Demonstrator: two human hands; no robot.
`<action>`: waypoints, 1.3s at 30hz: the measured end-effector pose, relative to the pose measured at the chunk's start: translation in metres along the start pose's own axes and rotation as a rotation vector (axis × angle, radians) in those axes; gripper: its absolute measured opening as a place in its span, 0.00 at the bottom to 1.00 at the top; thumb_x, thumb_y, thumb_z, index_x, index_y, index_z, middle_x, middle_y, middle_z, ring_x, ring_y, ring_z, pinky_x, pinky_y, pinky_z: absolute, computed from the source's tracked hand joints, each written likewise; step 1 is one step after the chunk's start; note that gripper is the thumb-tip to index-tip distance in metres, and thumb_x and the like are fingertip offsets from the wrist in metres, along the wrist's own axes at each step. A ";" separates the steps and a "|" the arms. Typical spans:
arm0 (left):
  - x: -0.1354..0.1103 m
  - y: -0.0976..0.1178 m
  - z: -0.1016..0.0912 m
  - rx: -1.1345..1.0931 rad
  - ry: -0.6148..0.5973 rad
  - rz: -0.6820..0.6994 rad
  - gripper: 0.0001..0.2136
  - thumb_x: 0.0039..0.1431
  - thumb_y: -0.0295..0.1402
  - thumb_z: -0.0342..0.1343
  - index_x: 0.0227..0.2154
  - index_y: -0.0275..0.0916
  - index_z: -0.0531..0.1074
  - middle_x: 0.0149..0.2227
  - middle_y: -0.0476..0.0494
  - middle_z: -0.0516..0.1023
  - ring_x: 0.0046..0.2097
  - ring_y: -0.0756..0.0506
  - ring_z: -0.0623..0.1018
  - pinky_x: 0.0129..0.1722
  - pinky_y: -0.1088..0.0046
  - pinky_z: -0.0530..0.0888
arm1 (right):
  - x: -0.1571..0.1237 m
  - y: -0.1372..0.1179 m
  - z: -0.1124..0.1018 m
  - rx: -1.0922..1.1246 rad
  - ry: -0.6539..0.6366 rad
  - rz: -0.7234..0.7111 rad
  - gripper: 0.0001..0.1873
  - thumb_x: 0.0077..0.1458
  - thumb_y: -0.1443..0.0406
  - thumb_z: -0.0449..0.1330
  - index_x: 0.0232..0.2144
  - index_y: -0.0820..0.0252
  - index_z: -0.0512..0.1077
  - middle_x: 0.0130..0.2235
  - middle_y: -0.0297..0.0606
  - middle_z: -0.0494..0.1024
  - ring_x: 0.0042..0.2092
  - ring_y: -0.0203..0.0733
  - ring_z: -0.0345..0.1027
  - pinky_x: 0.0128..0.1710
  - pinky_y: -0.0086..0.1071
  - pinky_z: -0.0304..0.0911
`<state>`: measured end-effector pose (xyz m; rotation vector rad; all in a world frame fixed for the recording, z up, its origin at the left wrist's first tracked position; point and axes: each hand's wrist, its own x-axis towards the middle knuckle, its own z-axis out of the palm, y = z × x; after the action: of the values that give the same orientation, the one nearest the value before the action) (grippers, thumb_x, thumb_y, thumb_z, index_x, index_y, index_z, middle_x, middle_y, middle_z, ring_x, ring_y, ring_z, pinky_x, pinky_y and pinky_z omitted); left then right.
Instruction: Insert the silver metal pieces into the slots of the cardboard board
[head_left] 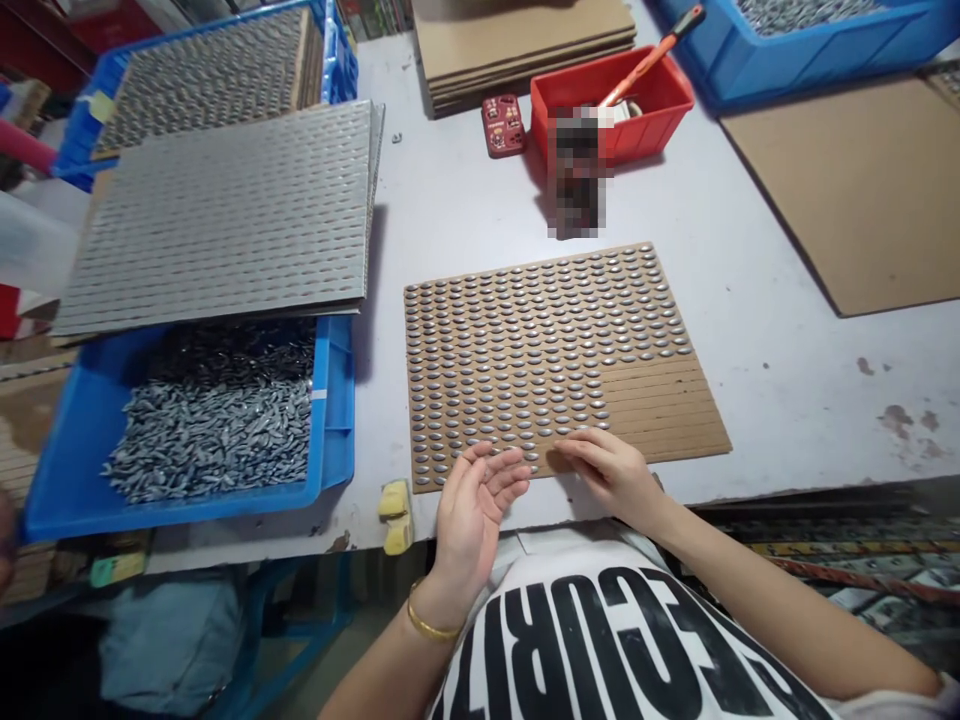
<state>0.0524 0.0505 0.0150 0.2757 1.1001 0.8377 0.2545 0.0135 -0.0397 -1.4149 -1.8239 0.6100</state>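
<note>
A brown grooved cardboard sheet (660, 410) lies in front of me, most of its rows filled with small oval grey metal pieces (525, 330); the near right rows are bare. My left hand (472, 510) hovers palm up at the sheet's near edge, fingers loosely curled and apart; I cannot see anything in the palm. My right hand (611, 470) rests on the sheet's near edge, fingers pressed together as if pinching a piece at the bare rows; what they hold is hidden.
A blue bin (334, 420) of loose grey pieces sits at my left, with a stack of filled sheets (225, 215) lying across its far end. A red bin (652, 110) with an orange-handled tool, plain cardboard sheets (855, 190) and more blue bins stand farther off.
</note>
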 end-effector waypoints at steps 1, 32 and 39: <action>-0.001 0.000 0.001 0.008 -0.001 0.008 0.08 0.61 0.32 0.51 0.42 0.39 0.62 0.40 0.35 0.80 0.38 0.44 0.81 0.39 0.68 0.76 | 0.001 0.001 0.004 -0.018 -0.003 -0.017 0.15 0.61 0.72 0.50 0.46 0.55 0.70 0.42 0.41 0.75 0.42 0.40 0.70 0.40 0.34 0.68; -0.002 -0.018 -0.002 0.217 -0.093 0.049 0.10 0.51 0.34 0.63 0.35 0.35 0.75 0.26 0.49 0.74 0.25 0.55 0.71 0.27 0.79 0.69 | 0.009 -0.017 0.001 0.008 -0.072 0.092 0.11 0.61 0.69 0.52 0.44 0.57 0.70 0.39 0.41 0.74 0.39 0.40 0.68 0.36 0.32 0.66; 0.005 -0.027 0.009 0.212 -0.145 0.065 0.09 0.51 0.33 0.63 0.34 0.35 0.74 0.30 0.44 0.79 0.31 0.49 0.77 0.35 0.73 0.74 | 0.005 -0.045 -0.001 0.451 0.018 0.301 0.07 0.59 0.63 0.57 0.39 0.57 0.71 0.35 0.39 0.76 0.35 0.40 0.70 0.31 0.31 0.69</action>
<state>0.0734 0.0377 0.0001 0.5436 1.0490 0.7465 0.2273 0.0054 -0.0050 -1.3765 -1.3513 1.0811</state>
